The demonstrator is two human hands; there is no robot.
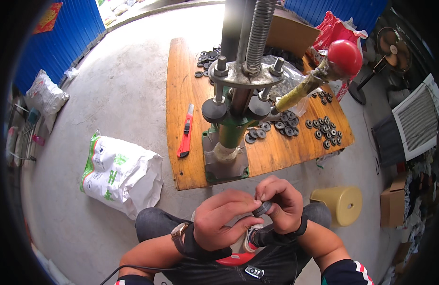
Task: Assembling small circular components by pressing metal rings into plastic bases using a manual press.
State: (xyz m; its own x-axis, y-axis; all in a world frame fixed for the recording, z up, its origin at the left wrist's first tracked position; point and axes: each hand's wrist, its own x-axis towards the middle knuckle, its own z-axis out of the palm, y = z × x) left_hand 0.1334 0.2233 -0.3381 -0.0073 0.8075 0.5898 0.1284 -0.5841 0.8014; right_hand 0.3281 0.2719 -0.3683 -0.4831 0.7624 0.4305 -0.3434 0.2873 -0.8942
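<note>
Both hands low centre of frame, over the lap. Left hand (222,223) and right hand (282,204) pinching one small dark round disc (263,208) between fingertips; grip narrow, closed on the disc from both sides. Disc held just below the near edge of the wooden table (181,85), apart from it.

Judged step: fitting or separating disc parts by hand. Best done with thumbs square on the rim, even pressure, disc kept flat, no twisting off axis; small part, easy to drop onto the lap or floor.

On the table, centre frame: green screw press (229,128) with red ball handle (344,56) upper right. Loose dark discs (324,129) scattered right of the press, more at top centre. Red utility knife (185,135) left of the press.

Containers: white printed sack (119,173) lying on the floor at left, closed, contents hidden. Clear plastic bag (288,78) behind the press, contents unclear. Cardboard box (392,199) at right edge, contents not visible. Yellow stool (340,202) right of the knees.
</note>
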